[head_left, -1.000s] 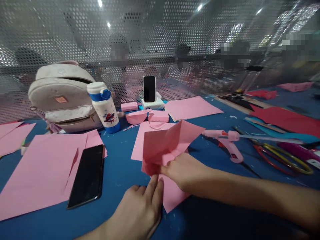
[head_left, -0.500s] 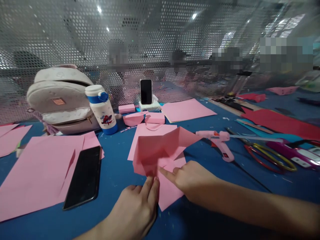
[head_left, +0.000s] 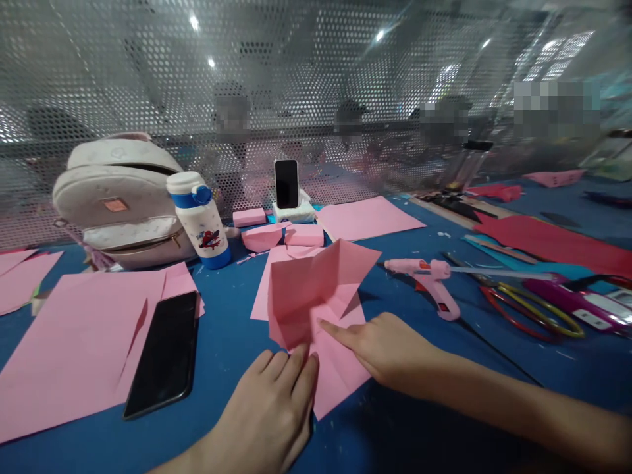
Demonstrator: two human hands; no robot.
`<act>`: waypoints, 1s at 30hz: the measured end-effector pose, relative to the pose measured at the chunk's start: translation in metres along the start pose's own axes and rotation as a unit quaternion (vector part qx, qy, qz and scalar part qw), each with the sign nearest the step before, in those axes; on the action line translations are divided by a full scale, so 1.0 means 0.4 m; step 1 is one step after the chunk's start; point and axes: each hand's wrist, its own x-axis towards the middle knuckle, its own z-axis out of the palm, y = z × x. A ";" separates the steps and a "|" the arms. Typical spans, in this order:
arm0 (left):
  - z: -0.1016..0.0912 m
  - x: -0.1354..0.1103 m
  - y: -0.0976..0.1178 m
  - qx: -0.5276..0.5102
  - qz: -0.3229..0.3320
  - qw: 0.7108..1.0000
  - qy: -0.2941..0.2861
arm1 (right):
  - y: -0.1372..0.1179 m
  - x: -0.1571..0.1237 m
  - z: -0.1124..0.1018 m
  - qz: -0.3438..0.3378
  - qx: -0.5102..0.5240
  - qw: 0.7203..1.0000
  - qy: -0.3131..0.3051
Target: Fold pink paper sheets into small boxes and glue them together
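Note:
A folded sheet of pink paper (head_left: 309,289) lies creased on the blue table, its far part raised like a standing flap. My left hand (head_left: 269,401) is closed at the paper's near left edge, fingertips bent against the fold; the thumb is hidden. My right hand (head_left: 390,349) comes in from the right, its index finger stretched out and its tip resting on the paper near the crease. The other right fingers are curled under and partly hidden. Beneath the folded piece is another flat pink sheet (head_left: 261,299).
A pink glue gun (head_left: 434,280) lies right of the paper, beside scissors (head_left: 533,309) and a purple tool (head_left: 573,303). To the left are a black phone (head_left: 165,355), large pink sheets (head_left: 74,336), a bottle (head_left: 202,224) and a backpack (head_left: 123,204). A perforated metal screen (head_left: 306,79) stands behind.
The raised pink flap has shifted, its right corner drawn in leftward, away from the glue gun. My right fingertip is slightly higher on the paper. My left hand stays at the near edge.

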 end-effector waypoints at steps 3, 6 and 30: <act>0.005 -0.001 0.001 -0.012 -0.003 1.000 -0.002 | 0.004 0.002 0.001 -0.020 0.000 1.000 0.022; 0.006 0.000 -0.001 -0.023 0.001 1.000 -0.004 | 0.010 -0.002 0.005 -0.042 0.010 0.999 0.032; 0.002 0.009 -0.011 -0.040 0.008 0.998 -0.044 | 0.026 0.028 -0.032 0.078 -0.012 0.997 0.000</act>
